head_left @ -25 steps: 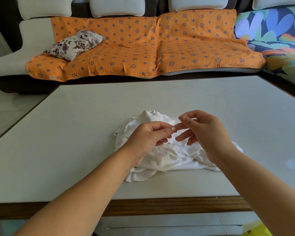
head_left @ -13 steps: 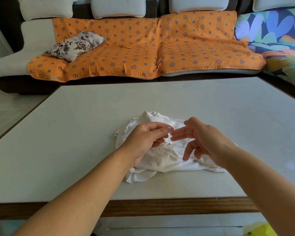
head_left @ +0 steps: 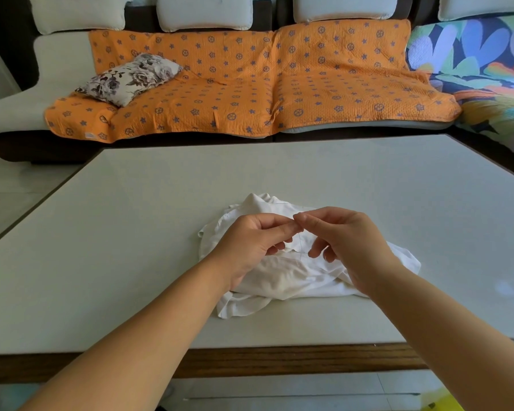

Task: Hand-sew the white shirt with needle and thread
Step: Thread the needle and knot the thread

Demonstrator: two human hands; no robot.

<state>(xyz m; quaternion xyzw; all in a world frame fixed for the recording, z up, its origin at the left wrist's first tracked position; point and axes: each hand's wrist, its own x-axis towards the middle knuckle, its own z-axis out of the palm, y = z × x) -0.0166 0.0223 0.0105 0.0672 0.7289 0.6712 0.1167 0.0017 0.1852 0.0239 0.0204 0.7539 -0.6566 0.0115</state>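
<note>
Our left hand (head_left: 250, 243) and right hand (head_left: 349, 241) meet fingertip to fingertip, both pinching the thread (head_left: 300, 244). It drops straight down to the white shirt (head_left: 279, 277), crumpled on the surface (head_left: 131, 232) directly beneath; the needle is too small to see.

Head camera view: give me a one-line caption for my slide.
Left hand and right hand pinch fingertips together above a crumpled white fabric shirt on a pale grey table.

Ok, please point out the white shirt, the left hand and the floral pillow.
white shirt (head_left: 285, 277), head view, on the crumpled cloth below the hands
left hand (head_left: 247, 244), head view, on the back of the hand
floral pillow (head_left: 131, 78), head view, on the middle of its top face
</note>
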